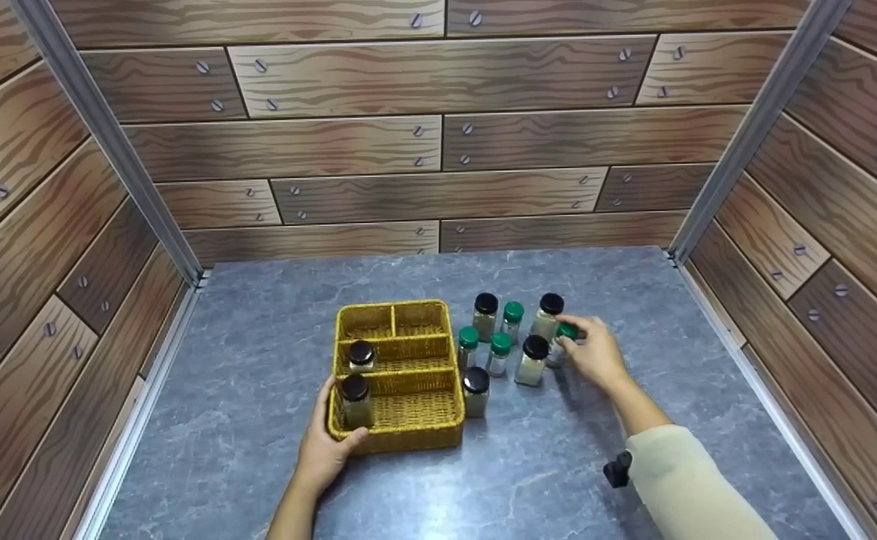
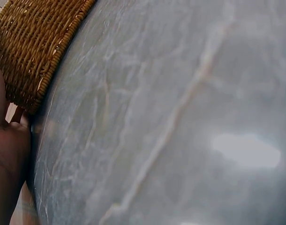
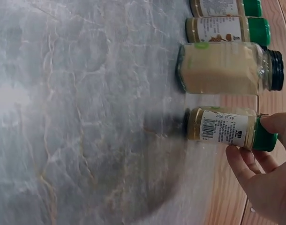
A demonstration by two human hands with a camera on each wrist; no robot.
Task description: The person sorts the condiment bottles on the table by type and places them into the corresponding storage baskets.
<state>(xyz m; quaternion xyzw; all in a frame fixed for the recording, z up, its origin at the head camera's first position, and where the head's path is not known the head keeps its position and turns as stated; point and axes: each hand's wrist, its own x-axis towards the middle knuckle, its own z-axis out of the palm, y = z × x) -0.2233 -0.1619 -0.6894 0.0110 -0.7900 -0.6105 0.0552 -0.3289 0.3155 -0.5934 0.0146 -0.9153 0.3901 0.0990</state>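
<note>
My left hand (image 1: 323,450) grips the front left corner of a golden woven basket (image 1: 415,441), its thumb at the front wall and its fingers along the left side. My right hand (image 1: 597,354) pinches the green cap of a small spice jar (image 3: 225,129) between thumb and fingers. That jar stands upright at the right end of a group of jars; a label with a barcode shows in the right wrist view. Close beside it is a larger black-capped jar (image 1: 532,361) of pale powder. Inside the basket, black-capped jars stand in the front compartment (image 1: 356,403) and the middle one (image 1: 361,355).
Between basket and right hand stand several more jars, including a green-capped jar (image 1: 500,354) and a black-capped jar (image 1: 476,391) close against the basket's right side. Another black-capped jar (image 1: 485,316) is farther back. Wood-patterned walls (image 1: 438,142) enclose the grey marbled table (image 1: 243,420).
</note>
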